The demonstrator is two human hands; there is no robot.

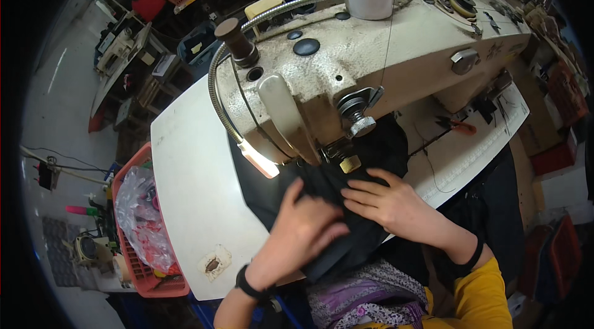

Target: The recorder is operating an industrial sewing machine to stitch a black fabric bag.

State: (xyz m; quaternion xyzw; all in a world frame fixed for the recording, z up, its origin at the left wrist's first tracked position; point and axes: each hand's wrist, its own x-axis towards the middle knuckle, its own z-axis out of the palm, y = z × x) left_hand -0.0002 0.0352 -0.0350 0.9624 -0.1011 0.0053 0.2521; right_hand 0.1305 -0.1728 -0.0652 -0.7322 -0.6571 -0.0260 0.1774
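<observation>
A black cloth (340, 245) lies on the white bed of a sewing machine (427, 32) and passes beneath its head. My right hand (387, 202) rests on the cloth just right of the needle area, open, its fingers spread and nearly flat. Left of it, my left hand (303, 224) is over the cloth with one finger raised, the others bent toward the right and the thumb apart. Nothing shows in its fingers, which are slightly blurred. The machine's head hides the needle and presser foot from view.
A lit lamp (260, 161) on a bendable metal neck shines beside the machine head. Orange-handled thread snips (456, 125) lie on the bed at right, near loose threads. At left stands a red basket (148, 286) holding plastic bags. More dark cloth (489, 205) hangs at right.
</observation>
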